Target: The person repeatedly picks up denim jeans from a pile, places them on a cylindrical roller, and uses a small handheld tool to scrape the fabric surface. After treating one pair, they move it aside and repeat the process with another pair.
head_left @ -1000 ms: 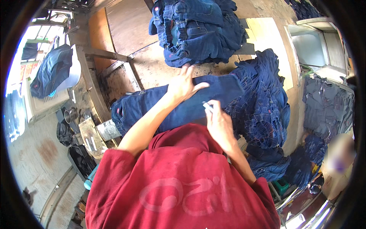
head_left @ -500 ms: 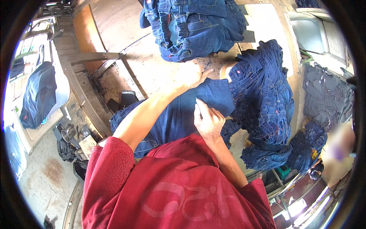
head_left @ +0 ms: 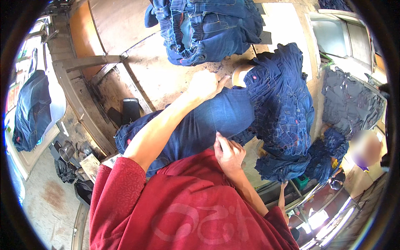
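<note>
A pair of blue jeans (head_left: 200, 121) lies in front of me, one leg stretched to the right. At its far edge is my left hand (head_left: 206, 85), fingers curled and thumb pointing right. Whatever those fingers hold is hidden. My right hand (head_left: 230, 156) is at the leg's near edge, thumb and forefinger pinched. A faint line runs on the denim above the pinch; what is in it is too small to make out. Right of the leg lies a heap of dark blue denim garments (head_left: 283, 104) with loose threads.
A stack of elastic-waist jeans (head_left: 212, 31) sits at the far side. Dark garments (head_left: 352, 100) lie at the right, and another person's arm (head_left: 283, 196) reaches up by the heap. A wooden frame (head_left: 79, 96) and metal cup (head_left: 66, 151) are on the left.
My right hand has moved down, from on top of the leg to its near edge. My left hand stays at the far edge. Another person's arm has appeared below the heap.
</note>
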The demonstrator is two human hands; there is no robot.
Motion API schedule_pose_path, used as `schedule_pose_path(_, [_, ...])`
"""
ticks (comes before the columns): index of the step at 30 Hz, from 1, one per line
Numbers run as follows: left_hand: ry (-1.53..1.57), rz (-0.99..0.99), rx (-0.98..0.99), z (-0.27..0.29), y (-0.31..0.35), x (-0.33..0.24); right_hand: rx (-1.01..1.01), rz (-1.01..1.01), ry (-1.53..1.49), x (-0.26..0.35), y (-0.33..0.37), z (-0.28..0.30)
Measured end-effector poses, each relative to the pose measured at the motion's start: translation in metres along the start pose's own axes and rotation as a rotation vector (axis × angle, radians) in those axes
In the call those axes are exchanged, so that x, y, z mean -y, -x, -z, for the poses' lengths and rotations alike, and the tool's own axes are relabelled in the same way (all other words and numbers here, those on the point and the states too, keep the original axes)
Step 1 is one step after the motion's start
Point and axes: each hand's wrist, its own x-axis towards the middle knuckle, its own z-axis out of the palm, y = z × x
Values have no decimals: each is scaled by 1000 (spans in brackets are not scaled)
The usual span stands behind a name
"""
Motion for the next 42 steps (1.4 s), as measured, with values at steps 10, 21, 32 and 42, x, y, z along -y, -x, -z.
schedule_pose_path(10, [23, 136, 78, -7, 2, -1, -54, -49, 6, -4, -69, -33])
schedule_pose_path(21, [48, 145, 127, -2, -1, -3, 21, -29, 58, 1, -40, -9])
schedule_pose_path(32, [70, 154, 131, -5, 0, -2, -62, -13, 28, -15, -67, -37])
schedule_pose_path(42, [44, 274, 246, 1, -3, -8, -3, -40, -79, -7, -39, -7])
